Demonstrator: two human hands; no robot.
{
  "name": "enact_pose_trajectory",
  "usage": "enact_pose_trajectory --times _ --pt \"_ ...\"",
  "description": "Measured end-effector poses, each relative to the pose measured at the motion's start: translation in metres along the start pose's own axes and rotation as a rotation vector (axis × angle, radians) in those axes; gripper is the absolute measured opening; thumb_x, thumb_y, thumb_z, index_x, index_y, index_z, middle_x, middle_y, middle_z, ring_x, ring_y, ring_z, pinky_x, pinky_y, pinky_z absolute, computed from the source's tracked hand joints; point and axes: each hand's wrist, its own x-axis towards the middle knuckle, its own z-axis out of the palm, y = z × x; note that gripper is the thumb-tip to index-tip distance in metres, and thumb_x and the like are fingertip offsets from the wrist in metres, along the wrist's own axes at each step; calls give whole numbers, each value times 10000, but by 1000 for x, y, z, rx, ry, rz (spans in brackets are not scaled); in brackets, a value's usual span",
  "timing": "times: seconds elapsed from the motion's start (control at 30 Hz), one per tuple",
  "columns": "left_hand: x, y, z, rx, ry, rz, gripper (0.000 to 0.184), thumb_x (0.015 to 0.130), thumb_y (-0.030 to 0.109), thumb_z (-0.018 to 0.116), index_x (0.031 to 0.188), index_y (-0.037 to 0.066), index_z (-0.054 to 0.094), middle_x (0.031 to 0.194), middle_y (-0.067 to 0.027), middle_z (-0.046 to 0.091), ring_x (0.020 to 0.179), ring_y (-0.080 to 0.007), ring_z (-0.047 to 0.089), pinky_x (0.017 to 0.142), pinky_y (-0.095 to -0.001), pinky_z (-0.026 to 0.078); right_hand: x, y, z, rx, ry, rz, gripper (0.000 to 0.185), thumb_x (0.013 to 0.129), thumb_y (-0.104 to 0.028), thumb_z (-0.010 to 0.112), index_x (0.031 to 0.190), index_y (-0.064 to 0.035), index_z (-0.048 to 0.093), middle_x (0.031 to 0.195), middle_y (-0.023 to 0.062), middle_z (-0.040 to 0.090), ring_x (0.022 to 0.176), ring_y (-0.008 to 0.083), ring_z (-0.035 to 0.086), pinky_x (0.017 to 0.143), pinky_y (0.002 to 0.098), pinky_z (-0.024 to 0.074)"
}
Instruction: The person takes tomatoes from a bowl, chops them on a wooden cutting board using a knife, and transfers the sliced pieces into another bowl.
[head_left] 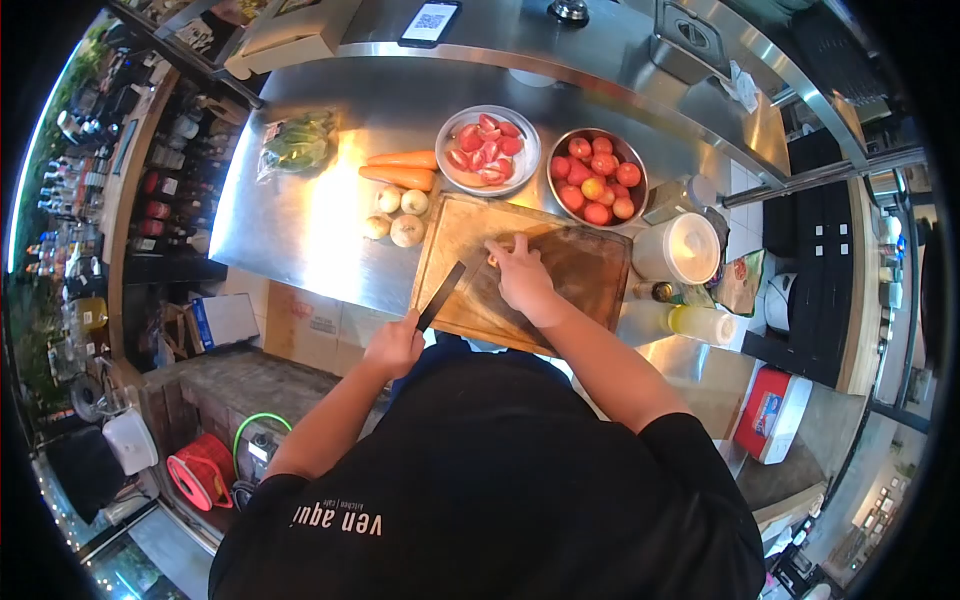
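Note:
My left hand (394, 347) is wrapped round the handle of a kitchen knife (441, 297), whose dark blade angles up over the left side of a wooden cutting board (590, 278). On the middle of the board is my right hand (525, 275), fingers bent downward. A small orange-red bit shows at its fingertips, too covered to name. Beyond the board, a white bowl (446, 124) holds tomato wedges (488, 150). Beside it, a steel bowl (640, 160) holds several whole tomatoes (603, 163).
Left of the board lie carrots (400, 168) and several peeled onions (407, 230). Bagged greens (298, 142) rest farther left. A lidded white tub (676, 248) and bottle (702, 324) stand right. A raised steel shelf (520, 45) carries a phone (431, 24).

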Motion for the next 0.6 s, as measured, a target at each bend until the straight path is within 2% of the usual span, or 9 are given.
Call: enact_pose_trajectory --times 0.07,0.13,0.27,0.33,0.37,0.43,0.5,0.57,0.6 --pt "-1 -1 -8 -12 37 2 304 1040 223 589 1262 22 538 934 -346 737 920 -596 695 858 -702 528 15 -1 9 -36 0 -55 646 875 -16 740 1469 -254 649 1446 240 482 1198 532 649 990 558 621" --pt "-1 -5 -13 -24 74 5 290 1042 223 585 1243 18 542 931 -346 735 918 -596 693 850 -702 525 25 -1 12 -83 -65 -117 380 897 -25 714 1243 -183 732 1365 229 546 1130 489 672 959 552 622" --pt "1 -27 -12 -76 116 4 268 1040 207 590 1226 18 549 917 -338 734 916 -591 693 835 -703 521 66 29 19 -12 -157 -153 249 901 -26 713 1116 -153 708 1266 239 593 1138 451 690 896 516 612" --pt "1 -32 -13 -86 128 7 261 1039 200 594 1220 19 547 915 -335 734 914 -589 693 830 -702 520 89 38 18 6 -101 -194 190 920 -34 710 1085 -122 677 1185 216 650 1042 376 748 778 460 598" --pt "1 -34 -14 -92 127 5 255 1037 196 598 1214 19 545 916 -333 735 915 -587 694 829 -701 520 95 31 1 3 -98 -193 190 920 -34 710 1085 -122 677 1185 216 650 1042 376 748 778 460 598" --pt "3 -35 -17 -98 130 5 250 1035 191 603 1207 20 544 917 -330 737 915 -585 695 828 -699 519 107 5 -47 559 -390 103 167 934 -76 740 1082 -79 664 1126 206 689 907 323 771 686 425 579" --pt "5 -33 -20 -62 128 -9 245 1034 193 605 1196 21 542 910 -325 737 909 -581 698 826 -697 522 135 -1 -57 681 -165 -38 277 938 -114 777 1194 -71 681 1078 184 715 752 272 747 635 399 585" --pt "9 -32 -21 -79 120 15 252 1033 199 605 1202 24 542 905 -324 736 906 -580 698 827 -697 524 149 -2 -74 760 60 -158 498 909 -170 833 1378 -124 672 1255 212 706 964 312 767 851 421 633" --pt "12 -32 -21 -95 112 34 259 1033 205 606 1208 26 541 900 -323 735 903 -579 699 827 -697 527 155 3 -79 762 69 -153 498 909 -170 833 1378 -124 672 1255 212 706 964 312 767 851 421 633"
